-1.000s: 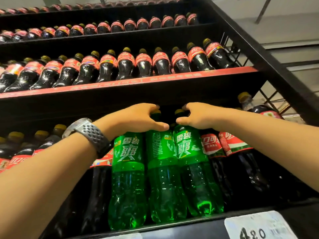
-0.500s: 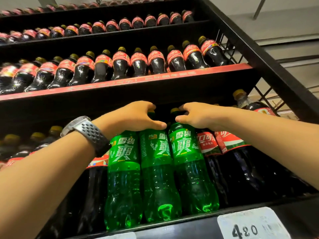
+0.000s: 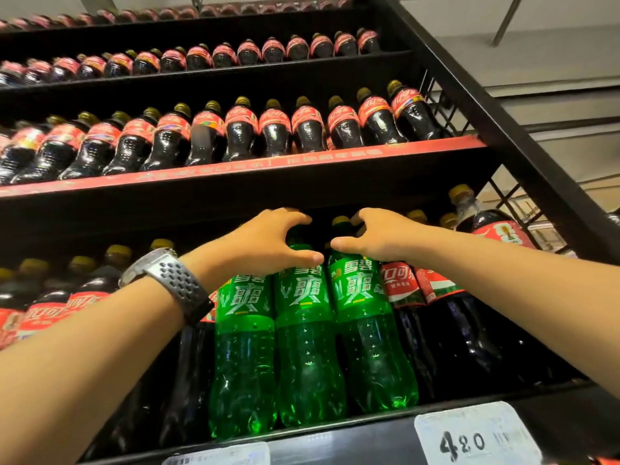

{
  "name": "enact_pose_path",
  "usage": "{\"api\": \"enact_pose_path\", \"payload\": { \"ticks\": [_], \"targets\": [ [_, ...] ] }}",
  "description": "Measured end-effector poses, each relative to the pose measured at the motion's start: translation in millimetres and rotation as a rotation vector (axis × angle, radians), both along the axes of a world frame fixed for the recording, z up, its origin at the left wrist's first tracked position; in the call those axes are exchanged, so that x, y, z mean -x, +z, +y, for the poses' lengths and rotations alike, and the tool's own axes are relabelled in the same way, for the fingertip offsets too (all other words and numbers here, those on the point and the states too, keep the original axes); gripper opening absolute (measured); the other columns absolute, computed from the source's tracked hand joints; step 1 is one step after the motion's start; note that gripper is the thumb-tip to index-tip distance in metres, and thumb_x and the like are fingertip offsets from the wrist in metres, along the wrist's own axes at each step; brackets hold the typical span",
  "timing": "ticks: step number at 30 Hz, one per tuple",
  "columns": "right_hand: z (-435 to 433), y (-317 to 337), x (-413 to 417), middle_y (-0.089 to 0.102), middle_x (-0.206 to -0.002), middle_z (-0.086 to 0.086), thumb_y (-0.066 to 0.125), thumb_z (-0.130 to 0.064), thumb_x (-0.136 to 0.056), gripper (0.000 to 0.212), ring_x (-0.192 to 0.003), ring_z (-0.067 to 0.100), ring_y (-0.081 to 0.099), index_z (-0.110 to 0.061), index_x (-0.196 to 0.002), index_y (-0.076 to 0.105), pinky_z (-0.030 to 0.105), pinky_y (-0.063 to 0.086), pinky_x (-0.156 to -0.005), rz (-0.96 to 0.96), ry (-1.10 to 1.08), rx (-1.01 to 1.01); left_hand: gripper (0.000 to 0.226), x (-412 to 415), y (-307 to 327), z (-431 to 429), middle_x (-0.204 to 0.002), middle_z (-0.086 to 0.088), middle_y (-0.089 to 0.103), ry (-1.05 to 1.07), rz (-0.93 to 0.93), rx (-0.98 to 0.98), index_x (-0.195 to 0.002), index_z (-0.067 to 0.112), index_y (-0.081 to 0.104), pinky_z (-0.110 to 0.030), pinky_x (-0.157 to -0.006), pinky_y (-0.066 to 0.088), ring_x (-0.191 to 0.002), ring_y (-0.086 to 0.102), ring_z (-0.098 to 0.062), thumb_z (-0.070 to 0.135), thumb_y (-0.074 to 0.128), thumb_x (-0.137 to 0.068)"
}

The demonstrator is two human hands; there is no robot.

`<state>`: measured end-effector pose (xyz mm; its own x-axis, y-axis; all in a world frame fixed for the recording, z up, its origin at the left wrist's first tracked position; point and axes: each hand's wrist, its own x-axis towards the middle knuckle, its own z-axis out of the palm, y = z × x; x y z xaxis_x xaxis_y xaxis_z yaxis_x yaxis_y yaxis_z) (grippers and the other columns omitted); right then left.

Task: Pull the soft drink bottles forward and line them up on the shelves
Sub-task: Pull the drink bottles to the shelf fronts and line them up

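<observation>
Three large green soft drink bottles stand side by side at the front of the lower shelf (image 3: 335, 437): a left one (image 3: 243, 357), a middle one (image 3: 307, 347) and a right one (image 3: 369, 337). My left hand (image 3: 265, 245), with a grey watch on its wrist, grips the shoulder and neck of the middle green bottle, thumb across its front. My right hand (image 3: 375, 238) curls round the neck of the right green bottle, just under its yellow cap (image 3: 340, 220). Both hands reach under the shelf above.
Dark cola bottles with red labels (image 3: 399, 285) flank the green ones on both sides. Rows of smaller cola bottles (image 3: 275, 132) fill the upper shelves. A white price tag reading 4.20 (image 3: 469, 437) is on the shelf edge. The black rack frame (image 3: 503, 129) runs along the right.
My left thumb has slid right across the middle bottle's shoulder, and my right hand has shifted slightly up its bottle's neck. The green bottles sit a little closer to the shelf front.
</observation>
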<state>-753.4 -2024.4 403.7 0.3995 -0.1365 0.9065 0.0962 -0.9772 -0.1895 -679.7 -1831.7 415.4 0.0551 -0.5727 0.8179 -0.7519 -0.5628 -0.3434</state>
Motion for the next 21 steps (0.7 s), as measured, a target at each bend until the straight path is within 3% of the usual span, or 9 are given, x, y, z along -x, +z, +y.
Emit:
{"api": "enact_pose_path", "payload": {
  "ticks": [3, 7, 11, 14, 17, 21],
  "targets": [
    [-4, -2, -1, 0.054, -0.132, 0.006, 0.063, -0.056, -0.08, 0.075, -0.118, 0.024, 0.053, -0.012, -0.137, 0.043, 0.033, 0.045, -0.095, -0.014, 0.028, -0.002, 0.074, 0, 0, 4, -0.151, 0.005, 0.034, -0.016, 0.016, -0.017, -0.142, 0.03, 0.041, -0.021, -0.104, 0.025, -0.137, 0.032, -0.012, 0.057, 0.066, -0.079],
    [-8, -7, 0, 0.053, -0.134, 0.005, 0.057, -0.054, -0.085, 0.068, -0.121, 0.022, 0.052, -0.013, -0.137, 0.044, 0.031, 0.043, -0.097, -0.002, 0.008, 0.03, 0.064, 0, -4, 8, -0.158, 0.005, 0.022, 0.0, 0.044, -0.024, -0.14, 0.039, 0.042, -0.031, -0.113, 0.024, -0.143, 0.024, -0.014, 0.057, 0.062, -0.082],
    [-22, -2, 32, 0.062, -0.121, 0.0, 0.055, -0.039, -0.089, 0.038, -0.111, 0.018, 0.056, -0.02, -0.121, 0.058, 0.023, 0.039, -0.084, -0.147, -0.06, 0.092, 0.06, -5, -6, 11, -0.16, 0.006, 0.015, -0.01, 0.025, -0.061, -0.142, 0.035, 0.039, -0.02, -0.107, 0.015, -0.145, 0.016, -0.009, 0.053, 0.056, -0.088],
    [-41, 3, 67, 0.062, -0.115, -0.001, 0.052, -0.03, -0.089, 0.024, -0.105, 0.02, 0.056, -0.024, -0.11, 0.061, 0.03, 0.043, -0.084, -0.27, -0.178, 0.133, 0.058, -4, -13, -2, -0.159, 0.005, 0.017, -0.077, -0.08, 0.007, -0.142, 0.033, 0.04, -0.025, -0.112, 0.014, -0.145, 0.013, -0.01, 0.049, 0.056, -0.089],
    [-63, 5, 92, 0.057, -0.118, 0.005, 0.055, -0.032, -0.087, 0.032, -0.106, 0.026, 0.055, -0.018, -0.115, 0.058, 0.033, 0.045, -0.08, -0.277, -0.397, 0.207, 0.061, 4, -21, -26, -0.158, 0.004, 0.022, -0.12, -0.203, 0.025, -0.143, 0.028, 0.041, -0.025, -0.115, 0.013, -0.145, 0.016, -0.01, 0.053, 0.053, -0.089],
    [-79, -7, 108, 0.053, -0.118, 0.01, 0.06, -0.044, -0.084, 0.049, -0.102, 0.031, 0.055, -0.013, -0.12, 0.052, 0.035, 0.047, -0.077, -0.113, -0.599, 0.174, 0.069, 9, -33, -57, -0.159, 0.002, 0.017, -0.055, -0.266, -0.069, -0.148, 0.026, 0.032, -0.024, -0.115, 0.01, -0.145, 0.015, -0.013, 0.058, 0.048, -0.089]
  ]
}}
